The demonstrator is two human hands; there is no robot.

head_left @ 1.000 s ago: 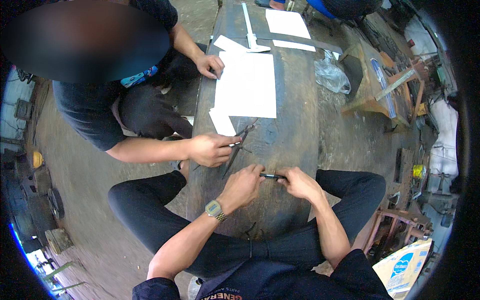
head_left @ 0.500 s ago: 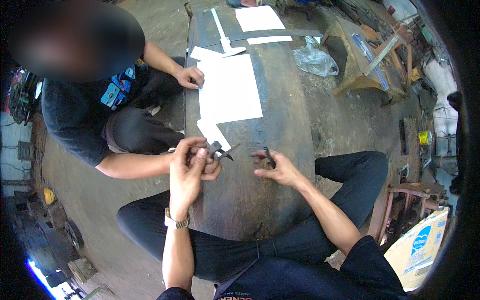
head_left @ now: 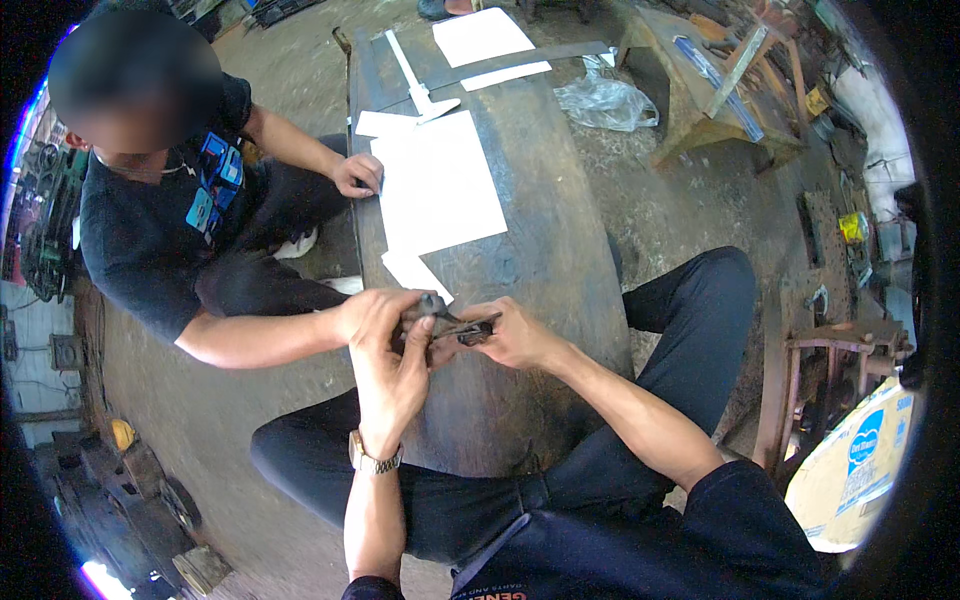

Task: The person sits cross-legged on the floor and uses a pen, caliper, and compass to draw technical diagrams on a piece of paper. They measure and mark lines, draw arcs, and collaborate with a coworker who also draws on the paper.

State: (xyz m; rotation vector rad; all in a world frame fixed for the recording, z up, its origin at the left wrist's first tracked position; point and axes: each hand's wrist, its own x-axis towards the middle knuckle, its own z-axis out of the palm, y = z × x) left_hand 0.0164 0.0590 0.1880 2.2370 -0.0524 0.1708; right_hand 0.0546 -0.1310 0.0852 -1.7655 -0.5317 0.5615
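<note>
My left hand (head_left: 388,365), with a metal-banded watch on its wrist, is closed on a dark metal tool (head_left: 431,303) with a rounded head and pointed legs. It looks like a divider or caliper; fingers partly cover it. My right hand (head_left: 520,337) meets it from the right, its fingers closed round a small dark piece (head_left: 478,333) against the tool's legs. Whether the two are joined I cannot tell. A co-worker's forearm (head_left: 280,340) reaches in from the left, its hand mostly hidden behind my left hand. All this is above the near part of a dark table (head_left: 480,420).
On the table are a large white sheet (head_left: 440,190), a smaller white strip (head_left: 415,273), a white vernier caliper (head_left: 408,70) and a flat metal bar (head_left: 500,72). The co-worker's other hand (head_left: 357,175) rests at the left edge. A clear plastic bag (head_left: 610,103) hangs right.
My right hand has moved left with its dark piece, up to the tool in my left hand. The co-worker's near arm stays at my left hand. The whole view has shifted slightly.
</note>
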